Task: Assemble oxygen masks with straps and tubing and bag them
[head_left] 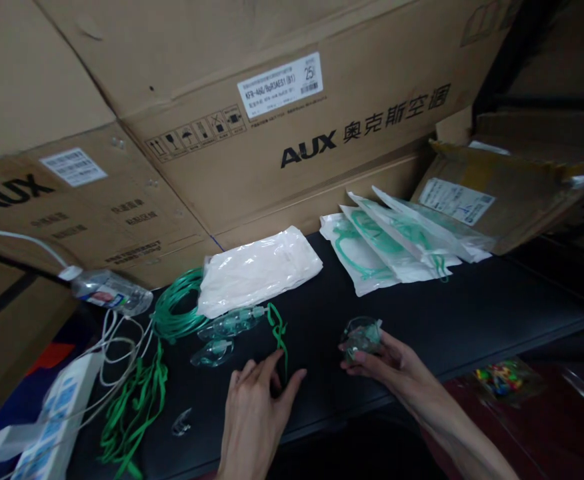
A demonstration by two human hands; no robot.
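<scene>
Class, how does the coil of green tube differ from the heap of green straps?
The coil of green tube is wound into neat loops; the heap of green straps lies loose and tangled.
The tube looks round and glossy; the straps look flat and duller.
The tube sits nearer the boxes; the straps sit closer to the camera.
Both are green and lie on the black table.

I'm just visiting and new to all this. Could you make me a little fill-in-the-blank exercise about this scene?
1. The clear plastic piece is held in the person's ____ hand.
2. The coiled tubing and the loose straps are both coloured ____.
3. In Latin letters, the large carton bears the brand word ____.
4. The power strip shows in the picture's lower ____ corner.

Missing words: right; green; AUX; left.
</scene>
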